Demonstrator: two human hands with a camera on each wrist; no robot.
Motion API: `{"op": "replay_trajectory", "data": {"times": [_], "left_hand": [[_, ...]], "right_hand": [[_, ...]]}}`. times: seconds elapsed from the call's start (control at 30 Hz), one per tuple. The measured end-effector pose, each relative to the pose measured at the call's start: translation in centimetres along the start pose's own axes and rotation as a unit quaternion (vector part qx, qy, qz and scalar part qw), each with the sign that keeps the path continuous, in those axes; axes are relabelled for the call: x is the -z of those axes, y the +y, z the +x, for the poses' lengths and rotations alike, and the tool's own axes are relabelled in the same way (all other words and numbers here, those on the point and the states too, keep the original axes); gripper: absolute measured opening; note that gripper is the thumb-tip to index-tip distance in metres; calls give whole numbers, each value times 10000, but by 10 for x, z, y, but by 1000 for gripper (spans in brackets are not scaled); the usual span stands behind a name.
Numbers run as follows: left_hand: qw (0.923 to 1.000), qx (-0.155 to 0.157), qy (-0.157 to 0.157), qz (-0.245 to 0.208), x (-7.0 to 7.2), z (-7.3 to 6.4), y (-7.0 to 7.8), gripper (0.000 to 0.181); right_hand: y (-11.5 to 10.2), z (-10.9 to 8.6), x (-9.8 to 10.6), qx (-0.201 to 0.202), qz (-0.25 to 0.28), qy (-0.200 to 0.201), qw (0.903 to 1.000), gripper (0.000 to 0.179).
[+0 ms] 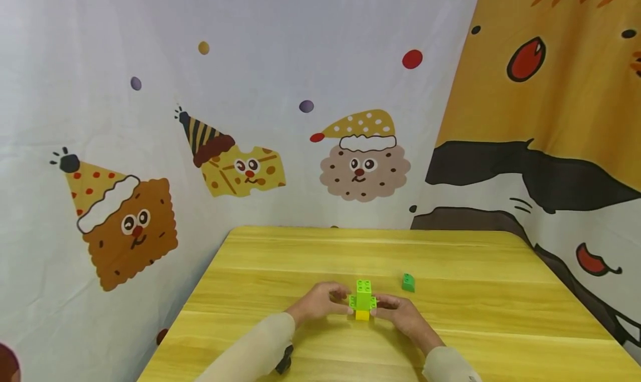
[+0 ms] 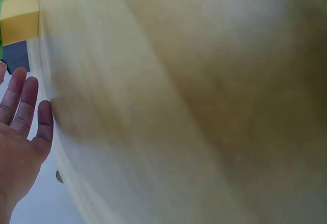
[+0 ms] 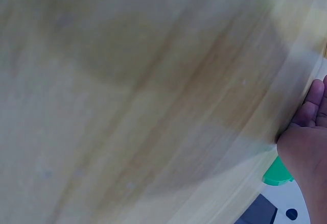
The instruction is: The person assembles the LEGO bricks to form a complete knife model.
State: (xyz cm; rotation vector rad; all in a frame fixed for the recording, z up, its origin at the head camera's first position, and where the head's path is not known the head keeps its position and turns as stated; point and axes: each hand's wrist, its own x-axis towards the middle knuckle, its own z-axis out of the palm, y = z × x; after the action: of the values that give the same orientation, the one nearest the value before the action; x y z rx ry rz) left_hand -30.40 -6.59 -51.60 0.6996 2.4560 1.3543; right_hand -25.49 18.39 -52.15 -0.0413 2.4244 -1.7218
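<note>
A small upright stack of toy building blocks [image 1: 363, 297] stands on the table between the two hands. Lime green blocks with studs form its upper part and short side arms. At the bottom is a yellow block [image 1: 363, 315], also seen in the left wrist view as a yellow block [image 2: 20, 20]. My left hand [image 1: 323, 302] pinches the left side arm between thumb and fingers, its other fingers [image 2: 23, 101] spread loosely. From the right, my right hand [image 1: 400, 311] pinches the other side arm. Its fingertips are partly cut off in the right wrist view.
A loose dark green block [image 1: 408, 282] lies on the wood-grained table [image 1: 280, 254], behind and right of the stack. A black object [image 1: 284, 361] shows by the left sleeve. A cartoon-printed cloth [image 1: 280, 82] hangs behind the table.
</note>
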Motion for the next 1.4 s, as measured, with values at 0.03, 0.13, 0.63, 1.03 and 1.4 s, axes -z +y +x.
{"op": "replay_trajectory", "data": {"times": [0.03,0.13,0.63,1.03,1.4], "left_hand": [[10000,5,1,-24,0,0,0,42],[9999,21,9,-113,-2,-1,-1,37],[9989,-164,52,-440,-6,-1,-1,25],[9991,-52,94,-402,-7,-1,-2,26],[9990,75,112,-416,-7,-1,-2,30]], "right_hand": [[0,0,0,5,-13,12,10000,53],[-1,1,0,29,-16,48,10000,53],[2,3,2,111,-25,-62,9999,53],[-2,6,21,-113,183,341,9992,56],[-7,5,72,55,-16,722,9974,64]]}}
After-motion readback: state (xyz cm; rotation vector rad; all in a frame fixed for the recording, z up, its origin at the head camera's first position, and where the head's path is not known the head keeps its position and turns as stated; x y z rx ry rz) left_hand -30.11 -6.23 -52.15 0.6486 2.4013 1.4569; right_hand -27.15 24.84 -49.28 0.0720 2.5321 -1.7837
